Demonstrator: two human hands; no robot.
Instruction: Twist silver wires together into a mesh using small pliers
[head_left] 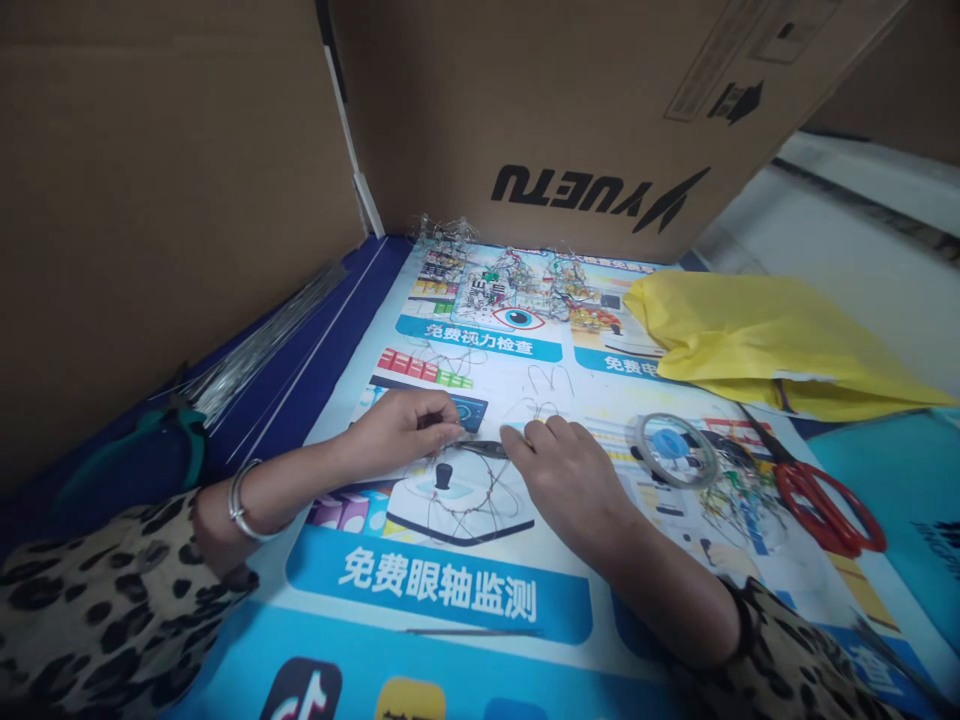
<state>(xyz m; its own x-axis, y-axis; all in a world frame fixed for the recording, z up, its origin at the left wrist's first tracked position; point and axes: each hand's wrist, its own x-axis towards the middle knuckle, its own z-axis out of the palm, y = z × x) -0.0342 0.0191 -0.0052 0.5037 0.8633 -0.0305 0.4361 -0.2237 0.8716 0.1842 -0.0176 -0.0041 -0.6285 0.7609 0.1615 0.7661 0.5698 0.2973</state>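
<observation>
My right hand (566,475) is closed round a pair of pliers (484,448); its dark jaws point left, and a bit of yellow handle shows between the fingers. Opposite the tip, my left hand (409,425) pinches thin wire at the jaws. From there a loop of fine wire (489,490) with small knots or beads hangs over the printed sheet. Just beyond the hands lie loose bent wires (551,380). The exact point where jaws meet wire is too small to make out.
Wire clusters (517,275) lie at the back against a cardboard box (585,120). To the right are a roll of clear tape (679,450), red-handled scissors (825,500) and a yellow bag (765,330). Straight wires (255,345) and teal-handled pliers (195,440) lie left.
</observation>
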